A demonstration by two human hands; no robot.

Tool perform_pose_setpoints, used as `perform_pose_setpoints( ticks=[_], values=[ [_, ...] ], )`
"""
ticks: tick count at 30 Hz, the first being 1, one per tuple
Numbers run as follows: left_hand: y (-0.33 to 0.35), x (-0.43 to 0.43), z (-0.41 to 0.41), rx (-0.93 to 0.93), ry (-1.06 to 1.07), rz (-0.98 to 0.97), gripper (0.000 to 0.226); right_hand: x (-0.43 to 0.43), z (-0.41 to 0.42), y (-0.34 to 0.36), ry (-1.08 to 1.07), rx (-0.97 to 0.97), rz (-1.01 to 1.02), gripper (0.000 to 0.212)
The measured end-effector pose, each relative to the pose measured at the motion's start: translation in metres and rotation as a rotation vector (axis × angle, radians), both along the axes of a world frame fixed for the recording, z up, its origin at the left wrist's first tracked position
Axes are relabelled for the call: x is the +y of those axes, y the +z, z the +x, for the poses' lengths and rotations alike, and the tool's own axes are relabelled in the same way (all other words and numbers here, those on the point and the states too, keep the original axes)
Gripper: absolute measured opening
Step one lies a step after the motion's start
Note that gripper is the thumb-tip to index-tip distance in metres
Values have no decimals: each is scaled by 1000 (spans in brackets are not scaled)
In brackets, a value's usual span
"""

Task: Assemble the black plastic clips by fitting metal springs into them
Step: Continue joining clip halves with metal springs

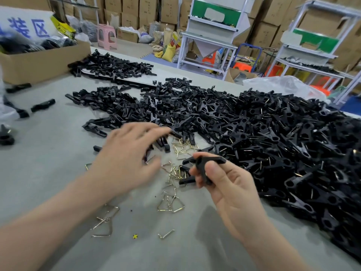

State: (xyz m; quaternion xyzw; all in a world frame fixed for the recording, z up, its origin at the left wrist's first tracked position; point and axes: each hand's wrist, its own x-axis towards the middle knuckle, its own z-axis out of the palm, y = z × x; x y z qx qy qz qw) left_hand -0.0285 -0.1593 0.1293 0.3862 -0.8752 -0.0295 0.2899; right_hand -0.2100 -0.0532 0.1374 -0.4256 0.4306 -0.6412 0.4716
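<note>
My right hand [224, 184] pinches a black plastic clip [205, 165] between thumb and fingers, just above the table. My left hand [129, 153], blurred, hovers palm down with fingers spread over loose clip halves [164, 142] and touches or nearly touches them; I cannot tell if it holds anything. Several bent metal springs [172, 204] lie scattered on the grey table between and below both hands. A large heap of black clips with springs showing [283, 143] fills the right side.
Piles of unassembled clip halves [121, 106] lie further back, more on a tray [109, 67]. A cardboard box [39, 61] stands at the far left, a clear plastic bag [281, 85] at the back right. Shelving racks and stacked cartons stand beyond the table [48, 173].
</note>
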Motion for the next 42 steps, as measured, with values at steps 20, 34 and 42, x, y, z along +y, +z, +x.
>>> perform_pose_setpoints(
  ticks=[20, 34, 42],
  values=[
    [-10, -8, -4, 90, 101, 155, 14, -4, -22, -6, -578, 1047, -198, 49],
    [2, 9, -13, 453, -71, 271, 3, -3, 0, -17, -295, 912, -210, 22],
    [3, 41, -32, 985, -471, 1456, 13, 1, -2, -10, -77, 573, -155, 26]
  ],
)
